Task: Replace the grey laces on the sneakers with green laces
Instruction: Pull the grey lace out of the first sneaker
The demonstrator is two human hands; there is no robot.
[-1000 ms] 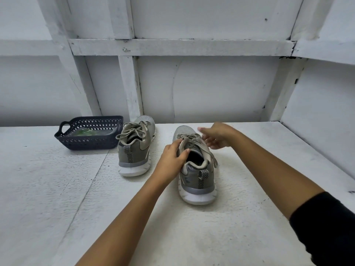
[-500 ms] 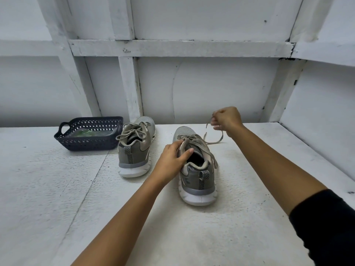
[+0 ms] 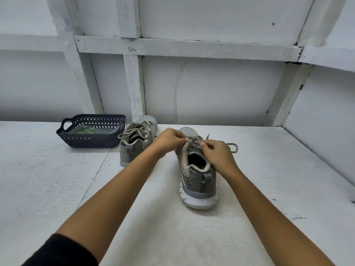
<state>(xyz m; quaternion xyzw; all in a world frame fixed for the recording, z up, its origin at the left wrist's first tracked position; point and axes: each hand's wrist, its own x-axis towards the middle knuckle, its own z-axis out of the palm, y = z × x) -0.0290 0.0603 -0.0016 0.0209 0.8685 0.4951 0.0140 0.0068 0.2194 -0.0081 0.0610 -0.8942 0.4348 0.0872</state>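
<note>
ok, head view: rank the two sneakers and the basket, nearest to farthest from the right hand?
1. near sneaker: directly under the right hand, which pinches its grey lace.
2. far sneaker: to the left, beyond the left hand.
3. basket: farthest left, past that sneaker.

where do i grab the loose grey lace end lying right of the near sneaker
Pinch the grey lace at its free loop, coming from the right and above: that end lies slack on the table, clear of the near sneaker, while the left hand and right hand pinch it at the eyelets.
</note>
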